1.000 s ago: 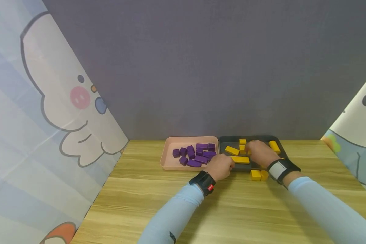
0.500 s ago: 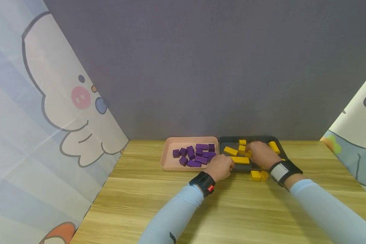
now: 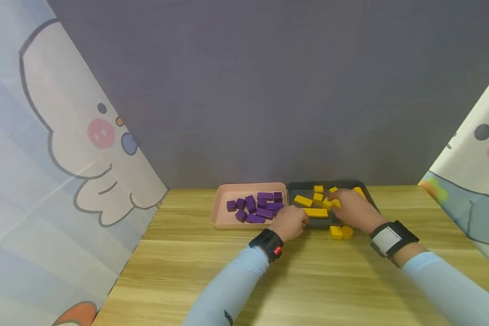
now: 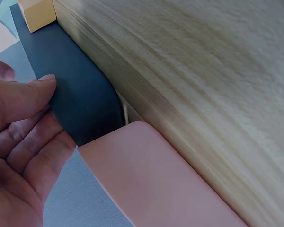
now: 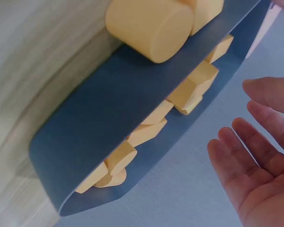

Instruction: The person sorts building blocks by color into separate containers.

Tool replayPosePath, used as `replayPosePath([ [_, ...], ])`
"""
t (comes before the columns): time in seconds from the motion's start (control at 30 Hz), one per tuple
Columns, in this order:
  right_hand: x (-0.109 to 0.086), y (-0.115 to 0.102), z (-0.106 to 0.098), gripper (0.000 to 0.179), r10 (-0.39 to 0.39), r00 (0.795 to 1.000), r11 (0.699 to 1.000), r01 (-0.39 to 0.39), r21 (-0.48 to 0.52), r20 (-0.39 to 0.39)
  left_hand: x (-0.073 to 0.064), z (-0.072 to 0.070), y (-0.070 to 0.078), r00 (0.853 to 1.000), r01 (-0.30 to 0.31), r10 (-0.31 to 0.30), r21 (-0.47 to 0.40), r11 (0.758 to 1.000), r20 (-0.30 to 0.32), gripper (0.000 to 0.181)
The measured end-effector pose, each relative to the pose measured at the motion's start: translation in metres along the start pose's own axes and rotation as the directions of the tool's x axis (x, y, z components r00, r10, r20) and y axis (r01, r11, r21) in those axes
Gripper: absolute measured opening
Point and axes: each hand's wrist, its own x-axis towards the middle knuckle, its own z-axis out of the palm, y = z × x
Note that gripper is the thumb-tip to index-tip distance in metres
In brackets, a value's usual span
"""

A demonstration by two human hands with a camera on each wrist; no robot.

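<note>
My left hand pinches the near-left rim of the dark tray; in the left wrist view its thumb lies on the outer wall and its fingers are behind the rim. Over the right half of that tray is my right hand. The right wrist view shows this hand with its fingers spread loosely and nothing held. Several yellow blocks lie in the tray, among them a long bar and a cube. Some sit just at the right fingertips; others are partly hidden by the hand.
A pink tray with several purple blocks adjoins the dark tray on the left. On the wooden table, against the dark tray's front wall, stand a yellow square block and a yellow cylinder. A grey wall rises behind.
The right hand's fingers have come away from the yellow blocks, which show more now. Its wrist has moved slightly right and nearer. The left hand stays on the rim; the head view has shifted slightly.
</note>
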Motion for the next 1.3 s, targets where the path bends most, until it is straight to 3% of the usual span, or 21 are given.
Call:
replayPosePath([
  [0.3, -0.043, -0.012, 0.0, 0.043, -0.067, 0.996, 0.998, 0.066, -0.011, -0.059, -0.001, -0.002, 0.001, 1.0, 0.0, 0.0, -0.004, 1.0, 0.018, 0.015],
  [0.53, -0.081, -0.011, 0.018, 0.07, -0.079, 0.997, 0.995, 0.078, -0.067, -0.017, -0.003, -0.004, 0.002, 0.999, 0.013, -0.012, -0.012, 1.0, 0.033, 0.015],
  [0.67, -0.096, -0.008, 0.027, 0.074, -0.074, 0.997, 0.992, 0.075, -0.103, 0.012, -0.003, -0.005, 0.001, 1.0, 0.012, -0.011, -0.022, 1.0, 0.026, 0.014],
  [0.93, -0.106, 0.001, 0.041, 0.071, -0.091, 0.996, 0.992, 0.093, -0.082, 0.017, -0.004, -0.007, 0.002, 1.0, 0.018, -0.017, -0.037, 0.999, 0.027, 0.013],
  [1.3, -0.116, 0.005, 0.052, 0.072, -0.105, 0.994, 0.984, 0.106, -0.141, 0.018, -0.002, -0.007, 0.001, 0.999, 0.018, -0.017, -0.026, 0.999, 0.037, 0.014],
])
